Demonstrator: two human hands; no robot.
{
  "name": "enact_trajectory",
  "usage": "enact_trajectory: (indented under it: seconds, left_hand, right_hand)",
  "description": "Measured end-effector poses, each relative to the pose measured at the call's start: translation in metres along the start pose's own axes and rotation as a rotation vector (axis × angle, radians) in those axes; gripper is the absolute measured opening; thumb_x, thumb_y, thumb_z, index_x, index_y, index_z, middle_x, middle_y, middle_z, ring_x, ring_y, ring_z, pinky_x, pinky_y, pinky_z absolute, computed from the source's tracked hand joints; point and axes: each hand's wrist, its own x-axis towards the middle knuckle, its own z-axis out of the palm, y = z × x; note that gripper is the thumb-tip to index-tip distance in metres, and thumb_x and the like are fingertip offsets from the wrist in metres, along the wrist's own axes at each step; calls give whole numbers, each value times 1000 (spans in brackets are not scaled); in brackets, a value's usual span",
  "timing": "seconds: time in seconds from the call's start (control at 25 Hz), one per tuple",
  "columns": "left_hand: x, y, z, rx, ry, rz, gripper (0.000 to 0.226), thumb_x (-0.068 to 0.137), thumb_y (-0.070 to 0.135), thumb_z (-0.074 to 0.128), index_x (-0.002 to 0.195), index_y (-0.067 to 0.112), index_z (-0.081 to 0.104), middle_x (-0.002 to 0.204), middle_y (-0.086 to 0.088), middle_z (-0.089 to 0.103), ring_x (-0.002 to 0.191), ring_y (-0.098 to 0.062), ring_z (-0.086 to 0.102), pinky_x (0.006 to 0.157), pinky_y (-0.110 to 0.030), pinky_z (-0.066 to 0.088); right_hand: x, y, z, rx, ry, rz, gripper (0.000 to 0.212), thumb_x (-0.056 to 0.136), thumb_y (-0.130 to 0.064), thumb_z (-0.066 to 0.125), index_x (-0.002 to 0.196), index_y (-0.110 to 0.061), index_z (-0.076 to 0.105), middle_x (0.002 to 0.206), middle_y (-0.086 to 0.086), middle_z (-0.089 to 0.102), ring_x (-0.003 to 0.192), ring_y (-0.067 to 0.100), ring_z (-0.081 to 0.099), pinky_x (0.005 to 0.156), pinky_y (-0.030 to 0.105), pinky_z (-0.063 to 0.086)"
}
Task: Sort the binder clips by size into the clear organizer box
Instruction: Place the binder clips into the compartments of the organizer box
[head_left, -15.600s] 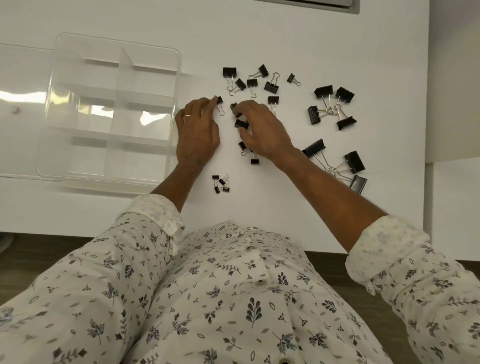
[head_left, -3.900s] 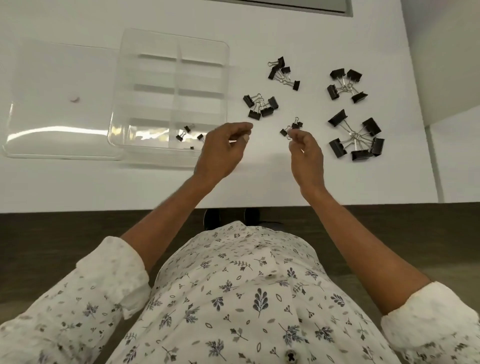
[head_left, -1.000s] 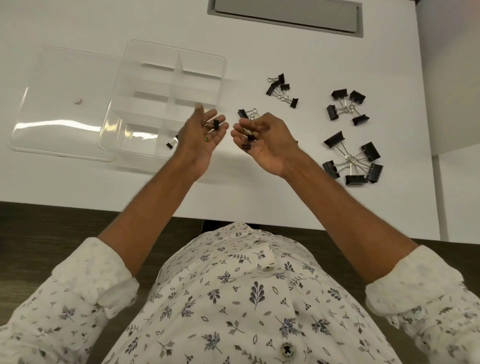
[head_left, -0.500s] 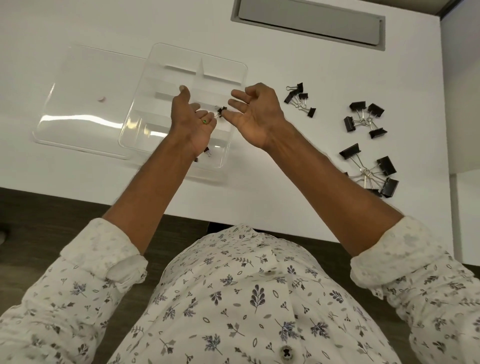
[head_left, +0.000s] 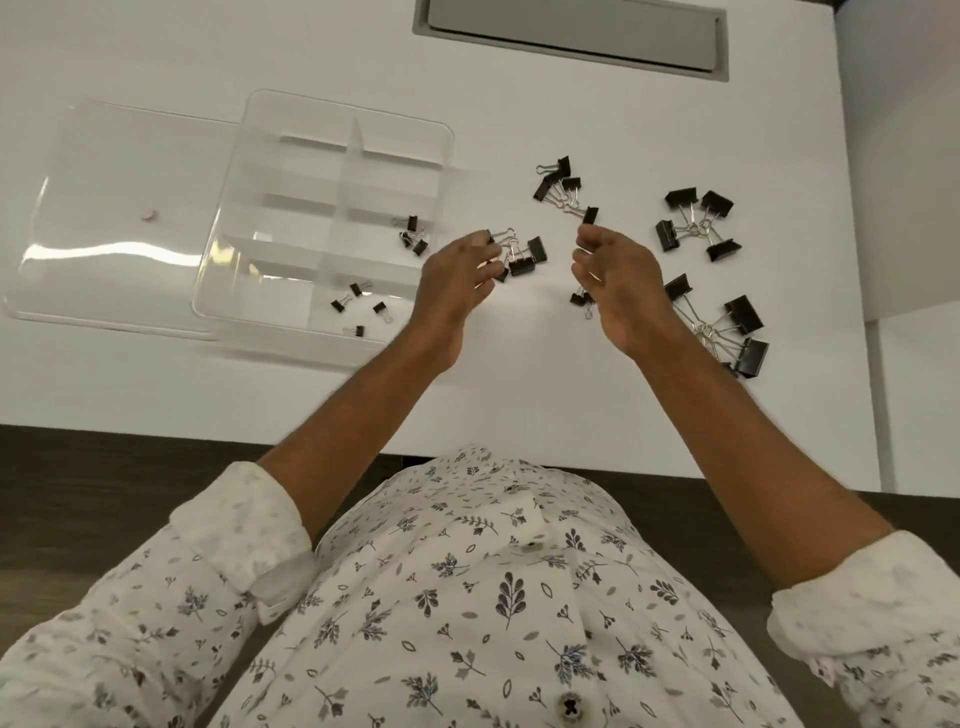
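The clear organizer box (head_left: 448, 156) lies on the white table, left of centre. Several tiny black binder clips (head_left: 358, 307) sit in its near right compartment, and a few more clips (head_left: 413, 236) in the compartment behind. My left hand (head_left: 457, 283) hovers just right of the box, fingers loosely curled and apart, fingertips at a pile of medium clips (head_left: 525, 257). My right hand (head_left: 615, 283) hovers beside it, fingers apart, over a few tiny clips (head_left: 579, 299) it partly hides. Neither hand clearly holds a clip.
The box's clear lid (head_left: 104, 208) lies flat to the left with a small pink dot on it. Three more clip groups lie to the right: small ones (head_left: 563, 187), larger ones (head_left: 696, 223), and the largest (head_left: 737, 325). A grey panel (head_left: 571, 31) is set into the table's back.
Both hands have come back from over the box to the clip piles on the right. More small clips now lie in the box's second right compartment.
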Motion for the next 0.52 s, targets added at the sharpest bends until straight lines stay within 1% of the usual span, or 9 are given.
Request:
enact_trajectory:
  seconds: [0.08,0.12,0.2,0.24,0.28,0.36,0.4,0.44,0.52]
  left_hand:
    - [4,-23,8,225,-50,81,18,102,25,57,117,22,68,116,0,71,111,-19,68,106,-34,52]
    - [8,-31,11,328,-61,127,22,101,26,59,121,22,69,120,1,71,113,-18,67,101,-28,53]
    - [16,-45,12,492,-53,215,29,101,22,61,129,18,67,127,2,69,112,-11,64,89,-12,49]
    - [19,-52,15,558,-51,265,31,100,18,62,130,15,66,130,2,68,113,-10,63,88,-9,47]
    - [25,-59,20,617,-60,317,32,99,14,62,131,12,65,131,0,66,116,-12,62,92,-13,49]
    - [36,-69,30,746,-97,435,36,98,8,62,133,8,63,133,-6,64,122,-19,60,103,-31,52]
    - [42,-73,34,834,-130,490,38,97,6,61,135,6,61,136,-9,62,125,-23,58,106,-38,50]
    - [47,-75,36,930,-168,525,39,97,5,59,137,5,59,138,-11,60,129,-26,56,110,-41,46]
    - [53,-76,39,1113,-267,552,42,97,4,57,139,4,57,142,-13,57,131,-30,50,113,-41,39]
  right_hand:
    - [4,16,-23,-232,29,-63,40,94,6,50,129,-9,63,106,-4,63,102,13,59,102,31,52]
    - [6,23,-28,-329,23,-81,40,94,4,52,129,-12,63,108,-6,64,99,10,59,98,31,52]
    - [8,36,-28,-495,25,-152,38,94,-2,56,130,-16,63,119,-7,64,98,5,61,89,26,51]
    - [9,43,-31,-574,34,-204,39,95,-4,58,131,-17,62,125,-6,63,99,5,61,86,23,49]
    - [11,49,-35,-653,50,-258,40,94,-6,60,132,-18,60,129,-4,60,100,6,61,85,21,48]
    - [15,59,-41,-826,50,-370,44,93,-6,64,135,-17,57,131,2,53,103,11,58,86,18,48]
    - [17,64,-43,-903,31,-428,46,92,-4,66,137,-15,57,131,6,52,102,13,57,87,19,49]
    - [20,71,-45,-966,13,-473,48,91,-3,66,137,-12,57,129,9,52,102,17,57,90,24,50]
    - [21,80,-46,-1037,10,-476,46,91,-5,67,135,-11,58,127,10,52,104,22,59,93,33,51]
